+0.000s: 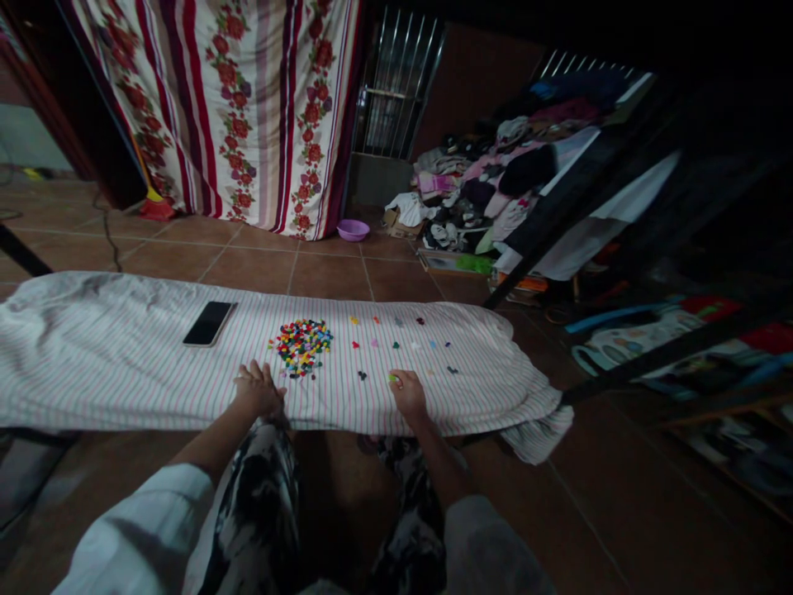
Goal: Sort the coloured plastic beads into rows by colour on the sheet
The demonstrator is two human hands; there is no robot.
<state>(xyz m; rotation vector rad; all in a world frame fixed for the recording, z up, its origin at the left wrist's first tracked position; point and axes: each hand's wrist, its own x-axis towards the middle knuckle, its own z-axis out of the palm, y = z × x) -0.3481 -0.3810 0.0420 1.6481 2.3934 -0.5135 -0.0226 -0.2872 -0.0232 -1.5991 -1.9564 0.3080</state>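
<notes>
Many small coloured pieces lie in a mixed heap [303,345] on a striped cloth [173,372]. To the right of the heap, small groups sorted by colour are spread in rough rows, among them a red group [355,345], a dark green group [396,345] and a yellow group [353,321]. My right hand [410,395] is at the near side of these groups, its fingers pinched at a light green piece [392,378]. My left hand [258,390] rests on the cloth, left of and nearer than the heap, fingers spread and holding nothing.
A black-screened phone [209,323] lies on the cloth to the left. Beyond, on the tiled floor, are a purple basin [353,230], a broom [154,202] and a large pile of clothes [477,186]. A dark diagonal bar [538,235] stands at the right.
</notes>
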